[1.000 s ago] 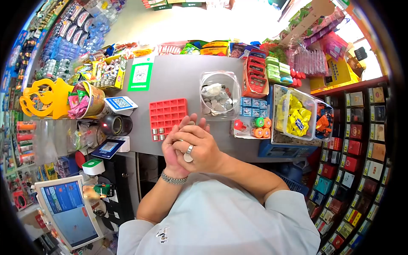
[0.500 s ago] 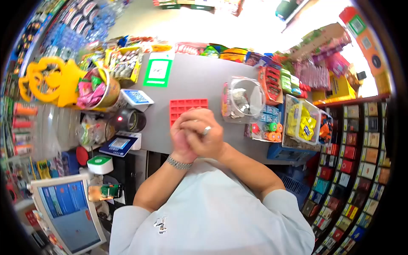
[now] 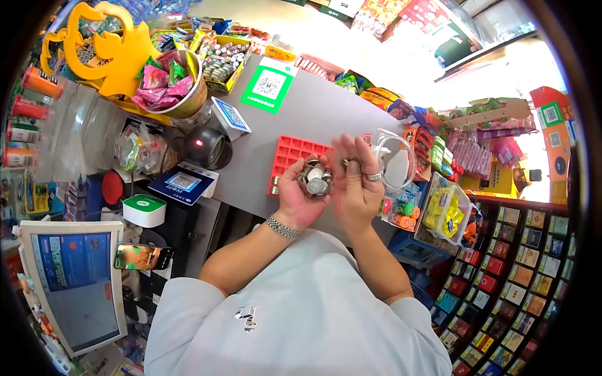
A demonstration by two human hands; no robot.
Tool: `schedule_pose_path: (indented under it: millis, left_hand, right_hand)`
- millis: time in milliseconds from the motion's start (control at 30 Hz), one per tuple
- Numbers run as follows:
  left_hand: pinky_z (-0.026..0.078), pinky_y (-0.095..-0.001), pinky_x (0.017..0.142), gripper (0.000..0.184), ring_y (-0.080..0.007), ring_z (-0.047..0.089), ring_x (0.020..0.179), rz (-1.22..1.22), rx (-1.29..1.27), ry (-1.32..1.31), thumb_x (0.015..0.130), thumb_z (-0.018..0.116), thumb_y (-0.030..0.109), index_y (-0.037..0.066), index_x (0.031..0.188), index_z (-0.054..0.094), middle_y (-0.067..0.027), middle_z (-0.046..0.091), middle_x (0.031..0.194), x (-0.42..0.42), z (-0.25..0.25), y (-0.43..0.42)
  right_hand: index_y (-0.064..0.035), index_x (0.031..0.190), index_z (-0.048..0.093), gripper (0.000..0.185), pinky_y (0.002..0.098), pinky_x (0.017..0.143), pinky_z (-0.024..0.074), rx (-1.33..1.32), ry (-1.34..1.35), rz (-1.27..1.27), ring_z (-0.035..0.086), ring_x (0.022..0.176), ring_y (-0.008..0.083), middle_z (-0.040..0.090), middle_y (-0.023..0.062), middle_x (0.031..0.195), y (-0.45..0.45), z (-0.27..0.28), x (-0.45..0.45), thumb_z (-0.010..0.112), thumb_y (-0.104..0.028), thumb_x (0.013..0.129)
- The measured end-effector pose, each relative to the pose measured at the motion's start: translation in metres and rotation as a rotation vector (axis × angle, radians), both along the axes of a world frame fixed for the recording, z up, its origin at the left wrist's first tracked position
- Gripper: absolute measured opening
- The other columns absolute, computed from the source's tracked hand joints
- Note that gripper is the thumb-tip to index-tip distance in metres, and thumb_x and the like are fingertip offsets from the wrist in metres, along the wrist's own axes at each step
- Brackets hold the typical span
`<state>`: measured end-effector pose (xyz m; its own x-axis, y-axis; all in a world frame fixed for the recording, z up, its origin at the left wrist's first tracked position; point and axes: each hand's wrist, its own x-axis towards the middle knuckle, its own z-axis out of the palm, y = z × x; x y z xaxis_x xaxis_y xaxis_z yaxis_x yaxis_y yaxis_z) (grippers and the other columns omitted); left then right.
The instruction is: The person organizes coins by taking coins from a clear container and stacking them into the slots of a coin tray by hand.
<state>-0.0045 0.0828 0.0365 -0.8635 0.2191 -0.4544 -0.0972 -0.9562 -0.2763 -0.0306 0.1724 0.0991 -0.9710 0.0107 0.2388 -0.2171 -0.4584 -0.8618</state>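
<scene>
My left hand [image 3: 296, 210], with a metal watch on its wrist, is cupped palm up around a heap of silver coins [image 3: 317, 186]. Beside it, my right hand [image 3: 357, 200] is raised with the palm facing me, and its thumb presses a few small coins [image 3: 345, 163] against the fingers. A ring sits on one of its fingers. Behind my left hand lies a red compartment tray [image 3: 290, 149], with some coins standing in its near left corner. A clear round plastic tub [image 3: 395, 160] stands just beyond my right hand, which partly hides it.
On the left are a black scanner [image 3: 208, 149], a QR-code stand [image 3: 231, 118], a candy bucket [image 3: 199, 94] and a monitor [image 3: 78, 282]. A green QR card [image 3: 271, 85] lies on the grey counter [image 3: 313, 103]. Snack boxes line the far edge; a bin of yellow packets [image 3: 446, 213] is at right.
My clasped hands have parted, showing coins in both. The left hand has turned palm up and the right has lifted away. The camera view has shifted, so the counter appears tilted.
</scene>
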Motion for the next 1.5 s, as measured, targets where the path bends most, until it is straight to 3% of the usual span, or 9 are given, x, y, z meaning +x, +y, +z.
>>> schedule_pose_path:
  millis: [100, 267, 433, 600, 700, 767, 867, 967, 1500]
  left_hand:
    - [0.054, -0.0462, 0.099, 0.026, -0.0276, 0.067, 0.11, -0.004, 0.09, 0.023, 0.102, 0.053, 0.03, 0.009, 0.105, 0.068, -0.0083, 0.072, 0.111, 0.002, -0.004, -0.001]
    - [0.055, -0.0485, 0.102, 0.022, -0.0292, 0.068, 0.109, 0.045, 0.077, -0.026, 0.099, 0.058, 0.025, 0.006, 0.104, 0.068, -0.0094, 0.072, 0.106, 0.001, 0.007, -0.013]
    - [0.054, -0.0506, 0.105, 0.018, -0.031, 0.067, 0.113, 0.168, 0.0, 0.07, 0.095, 0.061, 0.017, 0.002, 0.102, 0.068, -0.0139, 0.071, 0.109, -0.004, 0.006, -0.057]
    - [0.053, -0.0536, 0.106, 0.019, -0.0339, 0.066, 0.114, 0.212, -0.082, 0.113, 0.096, 0.058, 0.019, 0.004, 0.102, 0.068, -0.0145, 0.071, 0.107, -0.006, -0.002, -0.095]
    - [0.053, -0.0537, 0.107, 0.018, -0.0341, 0.065, 0.115, 0.214, -0.064, 0.11, 0.097, 0.059, 0.019, 0.004, 0.102, 0.069, -0.015, 0.071, 0.108, -0.002, -0.002, -0.099]
    - [0.052, -0.0537, 0.107, 0.018, -0.0342, 0.065, 0.115, 0.21, -0.048, 0.117, 0.097, 0.059, 0.018, 0.005, 0.103, 0.07, -0.0153, 0.071, 0.108, 0.001, -0.003, -0.1]
    - [0.052, -0.0535, 0.108, 0.019, -0.0341, 0.065, 0.115, 0.217, -0.042, 0.104, 0.098, 0.058, 0.018, 0.006, 0.104, 0.071, -0.0154, 0.071, 0.109, 0.007, -0.006, -0.096]
    - [0.051, -0.053, 0.109, 0.019, -0.0334, 0.065, 0.116, 0.209, 0.01, 0.077, 0.098, 0.058, 0.018, 0.006, 0.104, 0.071, -0.0146, 0.071, 0.109, 0.011, -0.007, -0.095]
    - [0.051, -0.0508, 0.11, 0.018, -0.0325, 0.065, 0.117, 0.243, 0.026, 0.07, 0.098, 0.059, 0.018, 0.005, 0.101, 0.072, -0.0133, 0.072, 0.108, 0.019, -0.011, -0.102]
  right_hand:
    - [0.0039, 0.147, 0.046, 0.038, 0.0394, 0.097, 0.0621, 0.128, -0.007, 0.15, 0.066, 0.122, 0.03, 0.058, 0.0219, 0.138, 0.014, 0.013, 0.004, 0.044, -0.006, 0.111]
    - [-0.0003, 0.137, 0.054, 0.032, 0.0318, 0.073, 0.0664, -0.284, -0.482, 0.23, 0.075, 0.097, 0.0263, 0.065, 0.0209, 0.125, 0.052, 0.005, 0.008, 0.051, -0.019, 0.111]
    - [0.0035, 0.131, 0.051, 0.027, 0.0435, 0.104, 0.0576, -0.248, -0.863, 0.26, 0.064, 0.118, 0.0279, 0.061, 0.0168, 0.124, 0.064, -0.024, 0.025, 0.053, -0.012, 0.109]
    - [0.0043, 0.134, 0.05, 0.028, 0.0416, 0.101, 0.0578, -0.195, -0.937, 0.341, 0.065, 0.115, 0.0291, 0.062, 0.0185, 0.124, 0.058, -0.046, 0.025, 0.053, -0.003, 0.106]
    - [0.0033, 0.129, 0.058, 0.025, 0.0402, 0.098, 0.0575, 0.099, -0.728, 0.289, 0.067, 0.114, 0.0255, 0.067, 0.0135, 0.118, 0.054, -0.059, 0.027, 0.053, -0.002, 0.106]
    - [0.0014, 0.122, 0.067, 0.022, 0.038, 0.091, 0.0569, 0.864, -0.455, 0.292, 0.07, 0.103, 0.0226, 0.071, 0.0115, 0.113, 0.053, -0.054, 0.025, 0.057, 0.0, 0.102]
    - [0.0004, 0.115, 0.071, 0.019, 0.0408, 0.09, 0.0556, 1.014, -0.064, 0.328, 0.07, 0.103, 0.0314, 0.073, 0.0145, 0.103, 0.049, -0.066, 0.019, 0.061, -0.001, 0.099]
    - [0.0008, 0.115, 0.07, 0.021, 0.0428, 0.088, 0.0552, 1.099, -0.028, 0.434, 0.068, 0.1, 0.0361, 0.072, 0.0182, 0.103, 0.031, -0.061, 0.014, 0.064, -0.001, 0.095]
    - [-0.0041, 0.094, 0.073, 0.01, 0.0413, 0.078, 0.0567, 1.209, 0.139, 0.331, 0.069, 0.09, 0.0305, 0.073, 0.011, 0.093, 0.025, -0.089, 0.011, 0.078, -0.008, 0.087]
